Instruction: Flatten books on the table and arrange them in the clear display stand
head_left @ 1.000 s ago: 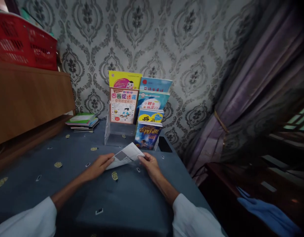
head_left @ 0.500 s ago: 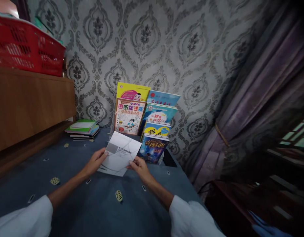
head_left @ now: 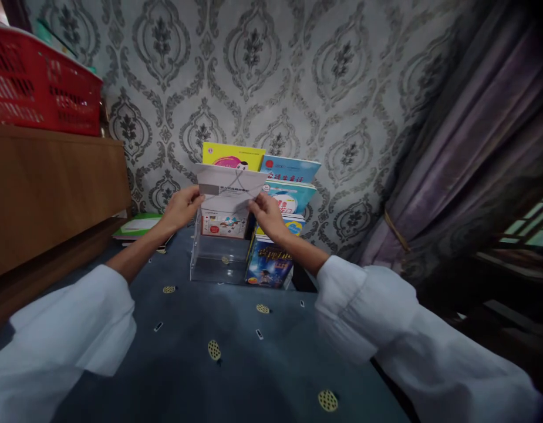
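Observation:
Between my two hands I hold a white booklet [head_left: 229, 202] with a grey block and curved lines on its cover. My left hand [head_left: 182, 208] pinches its left edge, and my right hand [head_left: 267, 216] pinches its right edge. The booklet is in front of a picture book [head_left: 227, 226], most of whose cover it hides. Both are at a clear tiered book rack [head_left: 218, 270], whose lower left tier shows bare. A yellow book [head_left: 233, 154] stands behind. To the right are a blue book [head_left: 293, 169], a teal book [head_left: 297, 197] and a dark blue book [head_left: 267, 264].
A stack of books and papers [head_left: 137, 228] lies at the left, partly behind my left arm. Beyond it, a red basket [head_left: 46, 82] sits on a wooden cabinet [head_left: 55, 182]. Patterned wallpaper [head_left: 253, 70] rises behind the rack, and a purple curtain [head_left: 425, 188] hangs at the right.
Both hands have lifted the white booklet up and forward, from in front of the rack to before the picture book. The rack's lower left tier now shows.

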A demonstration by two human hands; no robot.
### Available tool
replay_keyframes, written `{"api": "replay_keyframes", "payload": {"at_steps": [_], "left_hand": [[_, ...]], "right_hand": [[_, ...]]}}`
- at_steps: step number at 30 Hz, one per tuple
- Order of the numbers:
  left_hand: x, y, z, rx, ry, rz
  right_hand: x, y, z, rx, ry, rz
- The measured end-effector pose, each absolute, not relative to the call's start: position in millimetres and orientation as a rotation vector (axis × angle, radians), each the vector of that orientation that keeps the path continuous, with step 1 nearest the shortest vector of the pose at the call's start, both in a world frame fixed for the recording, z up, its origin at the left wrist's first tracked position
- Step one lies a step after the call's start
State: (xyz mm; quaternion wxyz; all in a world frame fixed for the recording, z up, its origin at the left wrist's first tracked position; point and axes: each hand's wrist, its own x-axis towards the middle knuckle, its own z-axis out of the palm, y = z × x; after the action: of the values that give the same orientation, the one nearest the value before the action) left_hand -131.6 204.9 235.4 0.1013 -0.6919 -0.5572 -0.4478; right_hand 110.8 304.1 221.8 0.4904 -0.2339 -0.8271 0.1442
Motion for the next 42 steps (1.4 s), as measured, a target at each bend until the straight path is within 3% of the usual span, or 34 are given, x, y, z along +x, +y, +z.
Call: {"api": "replay_keyframes", "payload": {"at_steps": [15,28,42], "left_hand": [[-135,241,217,-2.004,-1.78,-1.231],[-134,255,203,-2.025,-1.861,-0.912],[-128,259,185,-1.806,-2.058,-0.812]], "right_hand": [[107,329,215,-0.67,-2.053,0.248],[124,310,213,-0.569,-1.932,0.189],[120,287,172,-0.433,-1.883,0.207]]}}
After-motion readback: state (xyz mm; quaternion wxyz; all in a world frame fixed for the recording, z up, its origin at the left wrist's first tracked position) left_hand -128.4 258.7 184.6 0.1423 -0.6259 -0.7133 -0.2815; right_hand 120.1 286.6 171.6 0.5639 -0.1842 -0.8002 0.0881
